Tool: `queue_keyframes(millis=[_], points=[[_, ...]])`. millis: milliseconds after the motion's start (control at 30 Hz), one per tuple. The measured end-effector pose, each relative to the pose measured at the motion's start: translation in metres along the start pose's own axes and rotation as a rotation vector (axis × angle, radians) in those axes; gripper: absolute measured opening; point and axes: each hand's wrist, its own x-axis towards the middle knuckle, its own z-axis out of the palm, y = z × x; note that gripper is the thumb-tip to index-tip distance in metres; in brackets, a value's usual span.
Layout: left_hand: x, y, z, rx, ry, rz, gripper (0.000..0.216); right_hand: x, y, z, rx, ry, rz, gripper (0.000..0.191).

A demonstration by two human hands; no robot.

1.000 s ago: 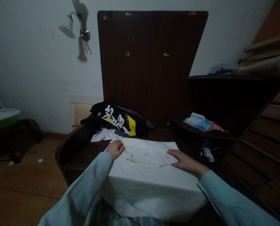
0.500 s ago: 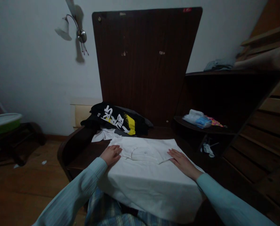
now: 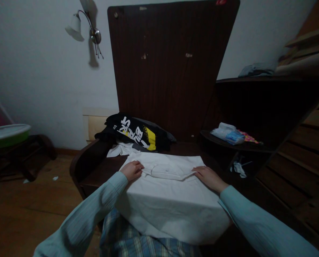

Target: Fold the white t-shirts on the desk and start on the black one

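A white T-shirt (image 3: 172,191) lies spread in front of me, its round neckline near the far side and its lower part hanging over the near edge. My left hand (image 3: 133,170) is closed on the shirt's cloth just left of the neckline, fingers curled. To the right of the neckline, my right hand (image 3: 209,178) pinches the cloth between thumb and fingers. Between the hands, the neckline's fabric is slightly lifted and creased.
Behind the shirt, a black garment with white and yellow print (image 3: 138,134) lies heaped on the dark wooden bench (image 3: 95,166). On the right, a corner shelf (image 3: 239,145) holds plastic packs. A green basin (image 3: 9,137) sits on a stool at left.
Both hands lay flat on the shirt with fingers stretched; now their fingers have curled and gripped the cloth beside the neckline. The view has shifted slightly.
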Motion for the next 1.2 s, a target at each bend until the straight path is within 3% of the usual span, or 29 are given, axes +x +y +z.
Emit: queue_keyframes(millis=[233,467,633,833,1200], points=[[0.004,-0.001,-0.001,0.002,0.000,-0.115,0.029,0.013,0.000,-0.011,0.026,-0.095,0.103,0.031],[0.006,-0.012,0.010,-0.053,0.073,-0.219,0.028,0.010,-0.002,-0.016,-0.001,-0.113,0.069,0.037],[0.012,-0.020,0.014,-0.071,0.080,-0.220,0.031,0.012,-0.004,-0.020,-0.019,-0.114,0.090,0.039],[0.005,-0.012,0.009,-0.052,0.069,-0.138,0.023,0.010,0.000,-0.016,-0.007,-0.114,0.061,0.035],[0.010,-0.017,0.005,0.062,0.008,-0.184,0.023,0.010,-0.004,-0.023,-0.066,-0.171,0.072,0.029]])
